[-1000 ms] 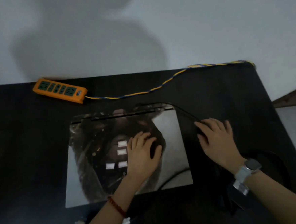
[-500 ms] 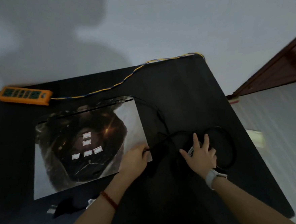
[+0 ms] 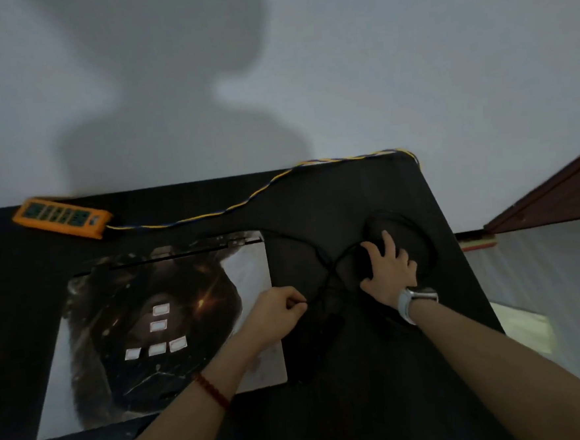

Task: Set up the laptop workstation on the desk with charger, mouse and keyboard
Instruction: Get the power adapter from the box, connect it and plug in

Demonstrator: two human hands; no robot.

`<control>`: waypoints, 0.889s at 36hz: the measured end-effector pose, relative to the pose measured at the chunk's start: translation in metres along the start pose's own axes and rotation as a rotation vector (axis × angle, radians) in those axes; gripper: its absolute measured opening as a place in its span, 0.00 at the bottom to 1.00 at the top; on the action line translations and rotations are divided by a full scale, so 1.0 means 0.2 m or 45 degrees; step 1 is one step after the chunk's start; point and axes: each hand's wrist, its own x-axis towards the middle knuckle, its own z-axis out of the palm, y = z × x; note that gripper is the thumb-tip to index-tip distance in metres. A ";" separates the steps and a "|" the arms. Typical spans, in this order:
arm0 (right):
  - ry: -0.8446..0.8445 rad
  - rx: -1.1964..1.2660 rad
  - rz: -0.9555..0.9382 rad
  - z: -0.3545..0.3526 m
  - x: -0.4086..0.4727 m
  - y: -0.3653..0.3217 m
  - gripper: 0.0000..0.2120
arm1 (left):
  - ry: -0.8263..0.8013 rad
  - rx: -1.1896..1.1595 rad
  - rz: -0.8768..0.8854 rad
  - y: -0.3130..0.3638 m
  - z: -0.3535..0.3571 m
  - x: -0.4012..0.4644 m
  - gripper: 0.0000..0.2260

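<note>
While our left grip (image 3: 281, 311) pinches the black charger cable (image 3: 313, 252) beside the closed laptop (image 3: 162, 328), our right grip (image 3: 389, 264) lies spread over the coil; the orange power strip (image 3: 62, 218) sits far-left across the bench (image 3: 331, 196).

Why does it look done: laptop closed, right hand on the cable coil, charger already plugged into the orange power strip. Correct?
Not quite. In the head view nothing is plugged into the orange power strip; its sockets look free. The rest holds: the laptop is closed and the right hand rests on the cable coil.
</note>
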 end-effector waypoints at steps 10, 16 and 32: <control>0.045 -0.096 -0.387 -0.23 0.59 -0.08 0.33 | 0.161 -0.286 -0.152 -0.01 -0.13 0.36 0.06; 0.095 -0.209 -0.412 -0.26 0.65 -0.16 0.30 | 0.128 -0.237 -0.095 -0.02 -0.20 0.45 0.06; -0.062 -0.079 -0.947 -0.14 0.13 -0.28 0.12 | -0.089 -0.594 -0.347 -0.04 -0.23 0.06 0.07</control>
